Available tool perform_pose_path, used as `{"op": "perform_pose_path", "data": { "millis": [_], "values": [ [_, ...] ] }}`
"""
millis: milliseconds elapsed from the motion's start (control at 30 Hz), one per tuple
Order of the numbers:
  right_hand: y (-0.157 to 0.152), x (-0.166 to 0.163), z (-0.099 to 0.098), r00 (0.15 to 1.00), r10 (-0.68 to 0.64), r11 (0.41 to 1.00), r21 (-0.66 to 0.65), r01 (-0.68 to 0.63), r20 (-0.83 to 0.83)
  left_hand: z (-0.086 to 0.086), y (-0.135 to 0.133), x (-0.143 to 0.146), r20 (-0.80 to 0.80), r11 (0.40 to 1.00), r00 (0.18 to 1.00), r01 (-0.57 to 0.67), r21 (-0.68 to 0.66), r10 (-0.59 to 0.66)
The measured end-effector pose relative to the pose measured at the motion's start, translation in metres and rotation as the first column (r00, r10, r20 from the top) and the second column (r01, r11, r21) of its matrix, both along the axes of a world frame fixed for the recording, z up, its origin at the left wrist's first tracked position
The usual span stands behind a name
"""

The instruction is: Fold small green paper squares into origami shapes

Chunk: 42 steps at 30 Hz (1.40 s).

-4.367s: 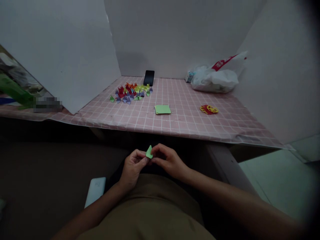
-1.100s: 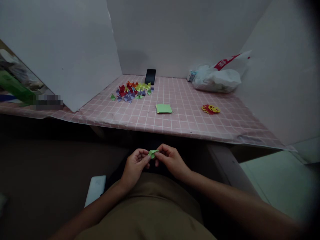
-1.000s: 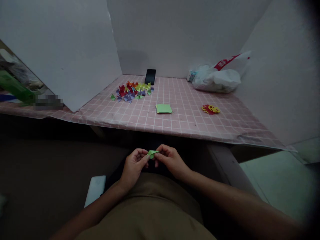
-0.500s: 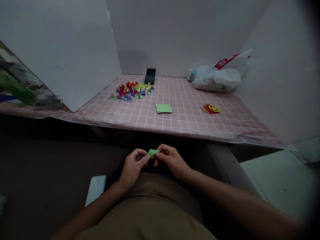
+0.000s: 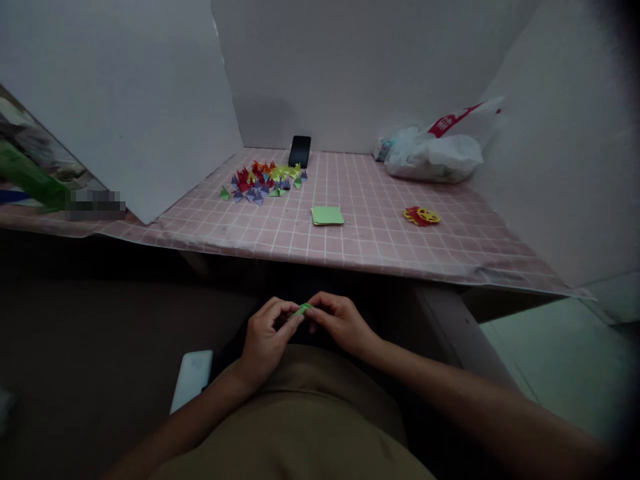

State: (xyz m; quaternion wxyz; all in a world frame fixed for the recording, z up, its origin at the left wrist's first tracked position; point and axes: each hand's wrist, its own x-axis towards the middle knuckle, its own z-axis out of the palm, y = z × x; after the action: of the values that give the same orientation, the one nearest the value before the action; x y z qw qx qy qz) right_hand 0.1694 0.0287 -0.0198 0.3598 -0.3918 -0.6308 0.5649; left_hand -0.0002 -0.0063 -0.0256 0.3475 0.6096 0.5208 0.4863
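Both hands meet over my lap, below the table's front edge. My left hand (image 5: 265, 337) and my right hand (image 5: 341, 323) pinch a small folded green paper piece (image 5: 301, 310) between their fingertips; only a thin sliver of it shows. On the pink checked tablecloth (image 5: 380, 240) lies a stack of green paper squares (image 5: 327, 215). A cluster of several finished folded pieces in red, orange, yellow, purple and green (image 5: 263, 181) sits at the back left.
A black phone (image 5: 299, 151) leans against the back wall. A white plastic bag (image 5: 433, 152) lies at the back right, and a red-and-yellow paper cutout (image 5: 421, 215) is nearer. White boards wall the table. A white flat device (image 5: 191, 379) rests by my left thigh.
The green piece stood upright between my fingers, then lay flatter; now my fingers have closed over it and hide most of it. Both hands have stayed over my lap.
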Motion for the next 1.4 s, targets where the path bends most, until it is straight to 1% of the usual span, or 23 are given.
{"op": "perform_pose_path", "data": {
  "millis": [100,300,533,667,733,800,867,933,1033,1100,1200,1267,1400],
  "values": [
    [0.000,0.000,-0.001,1.000,0.002,1.000,0.014,-0.003,0.028,0.002,0.000,0.000,-0.012,1.000,1.000,0.001,0.013,-0.001],
    [-0.001,0.002,0.000,0.994,0.070,0.996,0.052,-0.074,0.080,0.000,0.001,-0.002,-0.075,0.999,0.997,0.011,0.044,-0.008],
    [-0.001,0.003,0.001,0.985,0.061,0.985,0.152,-0.086,0.161,0.002,0.002,-0.004,-0.129,0.995,0.991,0.036,0.089,-0.025],
    [-0.002,0.004,0.001,0.968,0.059,0.972,0.206,-0.111,0.244,0.005,0.003,-0.005,-0.119,0.994,0.992,0.057,0.093,-0.046],
    [-0.001,0.004,0.000,0.960,0.063,0.963,0.237,-0.131,0.274,0.006,0.005,-0.005,-0.079,0.995,0.993,0.092,0.045,-0.088],
    [0.001,0.005,-0.001,0.952,0.069,0.951,0.269,-0.153,0.297,0.007,0.006,-0.006,-0.006,0.989,0.990,0.139,-0.057,-0.139],
    [0.002,0.006,-0.001,0.944,0.077,0.941,0.289,-0.176,0.322,0.006,0.007,-0.006,0.082,0.970,0.983,0.174,-0.171,-0.162],
    [0.003,0.007,-0.001,0.932,0.080,0.936,0.296,-0.192,0.352,0.005,0.007,-0.006,0.159,0.947,0.976,0.187,-0.260,-0.149],
    [0.005,0.007,0.000,0.916,0.088,0.935,0.285,-0.212,0.392,0.005,0.008,-0.005,0.257,0.912,0.960,0.200,-0.358,-0.109],
    [0.007,0.008,0.001,0.906,0.110,0.936,0.264,-0.232,0.408,0.005,0.008,-0.004,0.283,0.887,0.953,0.219,-0.407,-0.106],
    [0.009,0.009,0.002,0.901,0.146,0.938,0.232,-0.257,0.409,0.006,0.008,-0.005,0.239,0.857,0.961,0.240,-0.457,-0.142],
    [0.011,0.009,0.001,0.913,0.144,0.950,0.204,-0.235,0.382,0.006,0.008,-0.005,0.219,0.850,0.965,0.232,-0.473,-0.142],
    [0.012,0.009,0.000,0.933,0.107,0.975,0.149,-0.166,0.342,0.003,0.007,-0.004,0.245,0.847,0.961,0.235,-0.477,-0.129]
  ]
}}
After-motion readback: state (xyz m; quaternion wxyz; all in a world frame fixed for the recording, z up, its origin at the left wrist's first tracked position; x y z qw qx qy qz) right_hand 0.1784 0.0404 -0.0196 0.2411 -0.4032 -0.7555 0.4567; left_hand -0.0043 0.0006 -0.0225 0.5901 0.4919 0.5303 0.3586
